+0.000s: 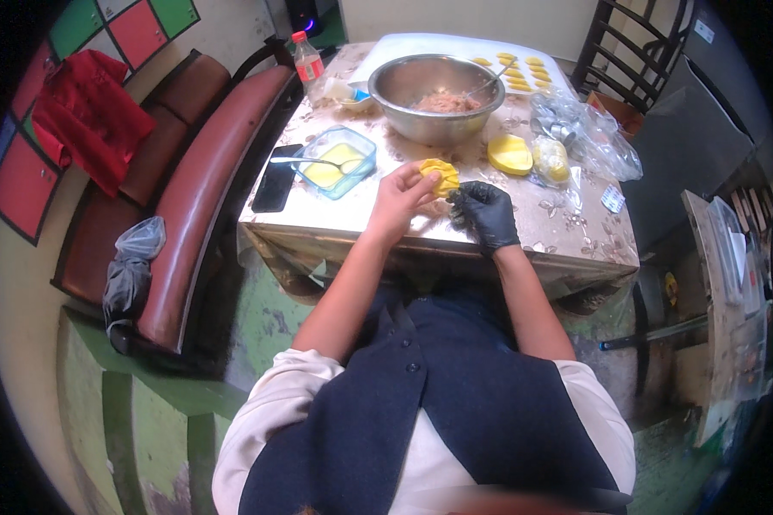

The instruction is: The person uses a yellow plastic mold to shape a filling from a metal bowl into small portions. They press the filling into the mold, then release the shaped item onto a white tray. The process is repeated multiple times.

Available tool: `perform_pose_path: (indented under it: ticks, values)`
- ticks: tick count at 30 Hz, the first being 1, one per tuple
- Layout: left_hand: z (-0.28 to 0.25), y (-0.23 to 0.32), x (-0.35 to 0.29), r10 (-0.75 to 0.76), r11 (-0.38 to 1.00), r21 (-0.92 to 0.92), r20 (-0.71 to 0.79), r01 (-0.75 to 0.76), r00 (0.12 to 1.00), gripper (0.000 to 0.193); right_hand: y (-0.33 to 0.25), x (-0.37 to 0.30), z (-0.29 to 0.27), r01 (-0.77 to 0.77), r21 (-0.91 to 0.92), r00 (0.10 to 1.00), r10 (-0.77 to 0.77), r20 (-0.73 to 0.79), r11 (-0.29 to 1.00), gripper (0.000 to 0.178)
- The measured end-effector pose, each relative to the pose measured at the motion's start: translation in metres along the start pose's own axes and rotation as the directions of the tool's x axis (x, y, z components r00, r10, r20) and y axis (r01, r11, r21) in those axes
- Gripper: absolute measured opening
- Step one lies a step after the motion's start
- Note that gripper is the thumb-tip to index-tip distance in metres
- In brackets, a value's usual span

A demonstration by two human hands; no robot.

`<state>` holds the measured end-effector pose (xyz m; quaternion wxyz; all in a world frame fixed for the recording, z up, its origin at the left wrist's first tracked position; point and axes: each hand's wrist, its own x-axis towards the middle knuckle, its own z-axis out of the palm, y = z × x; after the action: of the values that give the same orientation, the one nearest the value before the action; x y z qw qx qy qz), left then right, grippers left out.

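Observation:
My bare left hand (399, 202) pinches a round yellow dumpling wrapper (439, 176) between thumb and fingers, just above the near side of the table. In a black glove, my right hand (483, 215) has its fingers curled together at the wrapper's lower right edge; its fingertips are partly hidden. Behind them stands a large steel bowl (395, 110) of pinkish minced filling (448, 102) with a spoon (495, 79) in it. A stack of yellow wrappers (509, 154) lies right of my hands. To the left, a glass dish (357, 185) holds pale yellow liquid and a spoon (305, 160).
Several yellow shaped pieces (515, 80) sit in rows on a white board (404, 45) at the back. Plastic bags (605, 142) and a wrapped yellow lump (550, 161) lie right. A phone (272, 184) and red-capped bottle (308, 64) are left, near a brown bench (219, 172).

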<state>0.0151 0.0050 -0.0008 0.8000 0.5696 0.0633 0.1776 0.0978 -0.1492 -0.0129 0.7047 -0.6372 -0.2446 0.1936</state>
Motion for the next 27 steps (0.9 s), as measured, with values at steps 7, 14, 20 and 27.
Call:
perform_pose_path:
  ticks: [7, 14, 20, 27]
  values:
    - [0.0002, 0.0007, -0.0010, -0.018, 0.999, -0.046, 0.017, 0.018, 1.000, 0.040, -0.0040, -0.0021, -0.0007, 0.000, -0.021, 1.000, 0.001, 0.018, 1.000, 0.011]
    - [0.0025, 0.0023, -0.0031, 0.019, 1.000, -0.022, 0.063, -0.018, 0.998, 0.041, -0.0027, -0.0038, 0.0043, 0.039, -0.008, 0.997, -0.039, -0.061, 0.999, 0.013]
    - [-0.0023, -0.0029, 0.0012, -0.005, 0.999, -0.043, 0.026, 0.006, 1.000, 0.038, -0.0028, -0.0022, 0.0029, 0.024, 0.025, 1.000, -0.023, -0.021, 0.999, 0.012]
    - [-0.0036, -0.0049, 0.0025, -0.016, 0.999, -0.038, 0.020, 0.017, 1.000, 0.031, -0.0033, -0.0033, 0.0000, 0.001, -0.026, 1.000, -0.002, -0.004, 1.000, 0.012]
